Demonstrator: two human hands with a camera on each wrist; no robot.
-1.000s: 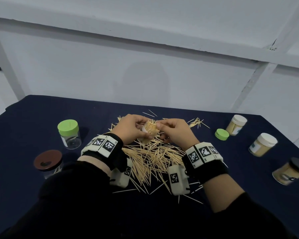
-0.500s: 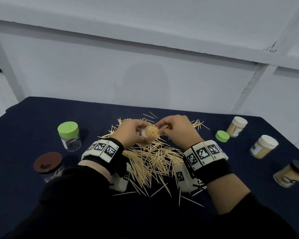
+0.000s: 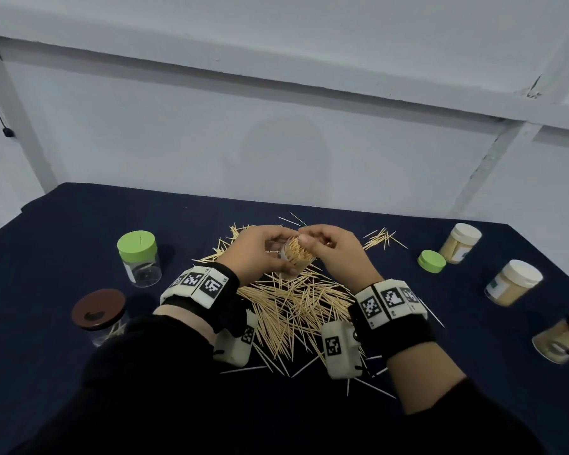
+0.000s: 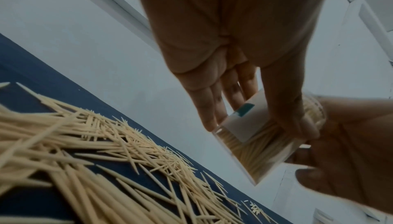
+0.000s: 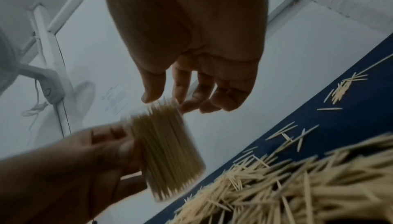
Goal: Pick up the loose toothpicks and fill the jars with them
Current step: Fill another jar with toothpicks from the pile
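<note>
White walls behind; a table (image 3: 63,231) under dark blue cloth carries everything.

Left side: a green-lidded jar (image 3: 139,258), clear and nearly empty. Nearer, a brown-lidded jar (image 3: 100,316) with a few sticks inside. Centre: loose toothpicks (image 3: 296,303) in a broad pile between the two wrists, with a small stray cluster (image 3: 382,238) towards the far right. Right side: a loose green lid (image 3: 431,261) lies flat on the cloth; beside it a white-lidded jar (image 3: 460,243), then a second white-lidded jar (image 3: 513,283), then a dark-lidded jar (image 3: 560,338) at the edge. All three look filled.

Left hand (image 3: 260,254): fingers and thumb curled round the open jar (image 3: 294,259), held above the pile and tilted, mouth towards the right hand. The jar is packed with toothpicks; tips stand past the rim.

Right hand (image 3: 334,252): fingers loosely bent at the jar mouth, thumb tip just at the toothpick tips. Whether it pinches any sticks cannot be told; the wrist view is blurred there.

Labels: the held jar bears a white label (image 4: 244,121) with a teal patch; no text legible. Labels on the right-side jars too small to read.
</note>
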